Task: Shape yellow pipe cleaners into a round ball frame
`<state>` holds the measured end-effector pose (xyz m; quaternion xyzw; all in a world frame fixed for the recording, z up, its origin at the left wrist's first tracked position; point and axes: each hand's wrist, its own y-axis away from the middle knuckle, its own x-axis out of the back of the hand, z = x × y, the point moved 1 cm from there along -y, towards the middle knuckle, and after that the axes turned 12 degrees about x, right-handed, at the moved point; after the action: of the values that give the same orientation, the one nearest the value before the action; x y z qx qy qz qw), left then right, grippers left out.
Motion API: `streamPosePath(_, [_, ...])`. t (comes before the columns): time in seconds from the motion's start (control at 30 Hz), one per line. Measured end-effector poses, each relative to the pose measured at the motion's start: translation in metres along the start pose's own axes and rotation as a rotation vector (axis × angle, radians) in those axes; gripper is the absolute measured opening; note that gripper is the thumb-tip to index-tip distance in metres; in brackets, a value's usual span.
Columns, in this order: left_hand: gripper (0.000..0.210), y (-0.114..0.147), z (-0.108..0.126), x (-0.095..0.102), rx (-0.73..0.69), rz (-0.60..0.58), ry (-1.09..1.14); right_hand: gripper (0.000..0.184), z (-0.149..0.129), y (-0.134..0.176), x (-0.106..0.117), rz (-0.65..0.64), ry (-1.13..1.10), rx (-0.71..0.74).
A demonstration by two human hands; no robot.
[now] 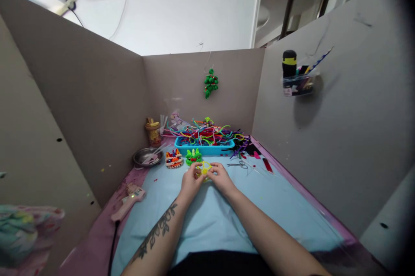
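Observation:
Between my two hands is a yellow pipe-cleaner piece point(205, 171), bent into loops with a denser patch at its middle. The fingers of my left hand point(191, 179) pinch its left side. My right hand point(221, 178) grips the right side, thumb and fingers pressed together. Just beyond my hands sits a green pipe-cleaner animal head point(193, 157). To its left is an orange, white and blue pipe-cleaner head point(174, 159). Scissors point(240, 164) lie to the right of my right hand.
A blue tray point(207, 150) heaped with colourful pipe cleaners point(207, 132) stands at the back. On the left are a metal bowl point(148, 157) and a glue gun point(129, 203) with its cord. Grey partitions point(106, 107) enclose the table; a pen holder point(298, 84) hangs at right.

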<state>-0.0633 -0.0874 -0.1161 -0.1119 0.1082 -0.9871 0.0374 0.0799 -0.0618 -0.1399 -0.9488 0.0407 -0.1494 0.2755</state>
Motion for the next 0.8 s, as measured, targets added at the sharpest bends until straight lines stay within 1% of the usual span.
streamPosePath(0.1, [0.038,-0.001,-0.002,-0.001,0.005,-0.042,0.026,0.017,0.000,-0.001,-0.001,-0.031,-0.075,-0.006])
streamPosePath(0.2, [0.044,-0.004,-0.004,-0.002,0.062,-0.103,0.154,0.019,-0.002,-0.002,0.001,-0.041,-0.169,-0.001])
streamPosePath(0.3, [0.048,-0.007,-0.005,-0.002,0.142,-0.095,0.288,0.019,-0.006,-0.003,0.006,-0.026,-0.191,0.027])
streamPosePath(0.4, [0.051,-0.009,-0.004,0.000,0.215,-0.066,0.398,0.016,-0.015,-0.002,0.010,-0.032,-0.103,0.116])
streamPosePath(0.53, [0.053,-0.008,0.000,0.003,0.318,-0.101,0.479,0.018,-0.029,0.003,0.009,-0.037,0.068,0.290])
streamPosePath(0.63, [0.053,-0.007,0.001,0.003,0.361,-0.149,0.490,0.014,-0.033,0.006,0.007,-0.017,0.144,0.322])
streamPosePath(0.8, [0.052,-0.007,-0.001,0.003,0.352,-0.191,0.489,0.013,-0.036,0.007,0.007,-0.010,0.193,0.353])
